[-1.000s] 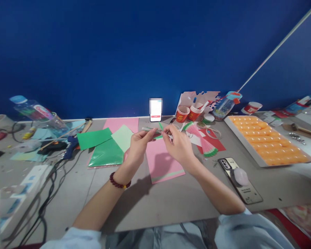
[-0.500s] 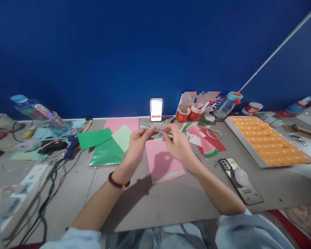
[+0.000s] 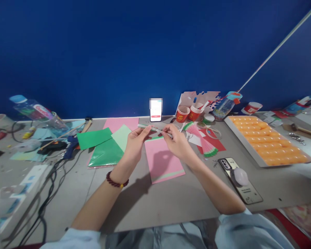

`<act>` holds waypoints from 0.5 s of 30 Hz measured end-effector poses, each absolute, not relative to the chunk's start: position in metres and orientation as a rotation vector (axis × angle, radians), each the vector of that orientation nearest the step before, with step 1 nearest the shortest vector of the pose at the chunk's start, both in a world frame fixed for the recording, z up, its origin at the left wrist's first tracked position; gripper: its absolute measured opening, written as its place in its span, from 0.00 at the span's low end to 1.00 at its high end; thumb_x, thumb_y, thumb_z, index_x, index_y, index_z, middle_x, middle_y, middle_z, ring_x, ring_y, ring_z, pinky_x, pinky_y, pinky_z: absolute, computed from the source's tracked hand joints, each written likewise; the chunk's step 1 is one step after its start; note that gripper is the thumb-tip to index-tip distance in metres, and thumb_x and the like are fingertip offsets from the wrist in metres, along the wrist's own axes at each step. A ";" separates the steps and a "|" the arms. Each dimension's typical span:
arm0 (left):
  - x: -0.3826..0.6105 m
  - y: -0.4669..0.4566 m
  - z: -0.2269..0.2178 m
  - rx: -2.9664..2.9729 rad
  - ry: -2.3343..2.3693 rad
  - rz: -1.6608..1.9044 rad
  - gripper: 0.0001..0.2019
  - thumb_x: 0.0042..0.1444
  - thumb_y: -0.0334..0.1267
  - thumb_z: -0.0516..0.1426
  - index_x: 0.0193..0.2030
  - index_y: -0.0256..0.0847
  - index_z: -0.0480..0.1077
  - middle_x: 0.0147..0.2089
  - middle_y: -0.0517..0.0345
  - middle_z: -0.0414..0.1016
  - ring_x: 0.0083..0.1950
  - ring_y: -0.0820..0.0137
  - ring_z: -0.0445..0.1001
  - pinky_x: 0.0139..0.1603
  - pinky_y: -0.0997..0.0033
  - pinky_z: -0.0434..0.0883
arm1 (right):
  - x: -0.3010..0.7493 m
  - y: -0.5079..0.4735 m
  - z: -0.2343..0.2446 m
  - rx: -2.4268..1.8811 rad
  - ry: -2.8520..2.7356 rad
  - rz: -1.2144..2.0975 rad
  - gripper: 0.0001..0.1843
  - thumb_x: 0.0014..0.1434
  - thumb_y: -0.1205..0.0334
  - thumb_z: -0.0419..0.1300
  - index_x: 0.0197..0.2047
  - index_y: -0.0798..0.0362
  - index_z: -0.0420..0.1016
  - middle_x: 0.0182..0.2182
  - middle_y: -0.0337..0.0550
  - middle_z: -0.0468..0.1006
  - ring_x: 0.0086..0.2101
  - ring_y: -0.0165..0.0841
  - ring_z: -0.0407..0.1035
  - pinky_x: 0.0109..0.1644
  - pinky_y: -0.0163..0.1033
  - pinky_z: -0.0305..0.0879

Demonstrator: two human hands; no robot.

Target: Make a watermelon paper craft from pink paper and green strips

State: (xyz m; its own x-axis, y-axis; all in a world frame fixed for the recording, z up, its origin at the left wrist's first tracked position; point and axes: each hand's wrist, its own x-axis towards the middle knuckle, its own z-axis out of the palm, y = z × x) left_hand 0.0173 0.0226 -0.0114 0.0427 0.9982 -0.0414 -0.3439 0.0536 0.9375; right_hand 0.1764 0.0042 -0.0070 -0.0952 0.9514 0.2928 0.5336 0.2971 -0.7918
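Note:
A thin pale green paper strip [image 3: 155,129] is stretched between my two hands above the table. My left hand [image 3: 138,139] pinches it between thumb and fingers, and its end pokes out past the fingertips at the upper left. My right hand [image 3: 176,141] pinches the other end, which is partly hidden by the fingers. Beneath the hands lies a pink paper sheet [image 3: 164,160] with pale green strips across its near and far edges. Just to the right rests a pink and green pleated paper fan [image 3: 200,138].
Green paper [image 3: 107,152] lies at left, near a glue gun [image 3: 72,147] and cables. A lit phone [image 3: 156,110] leans on the blue wall. Red paper cups [image 3: 182,114], an orange-filled tray [image 3: 269,141] and another phone [image 3: 248,193] occupy the right.
My left hand has shifted slightly left, away from the right one. More of the strip now shows between the fingers, and it lies straighter.

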 end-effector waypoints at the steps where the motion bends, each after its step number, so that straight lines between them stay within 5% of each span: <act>1: 0.017 0.023 -0.011 0.930 0.944 1.301 0.12 0.47 0.46 0.66 0.34 0.40 0.78 0.38 0.53 0.81 0.43 0.66 0.77 0.40 0.73 0.68 | 0.177 0.005 -0.007 -1.353 -1.748 0.663 0.05 0.62 0.60 0.49 0.39 0.49 0.64 0.34 0.43 0.79 0.35 0.36 0.74 0.37 0.38 0.63; 15: 0.011 0.028 -0.011 0.900 0.884 1.277 0.11 0.45 0.46 0.67 0.32 0.41 0.79 0.38 0.54 0.81 0.41 0.67 0.77 0.39 0.72 0.67 | 0.177 0.010 -0.014 -1.394 -1.724 0.677 0.05 0.61 0.58 0.50 0.38 0.48 0.64 0.27 0.38 0.79 0.24 0.33 0.69 0.32 0.37 0.59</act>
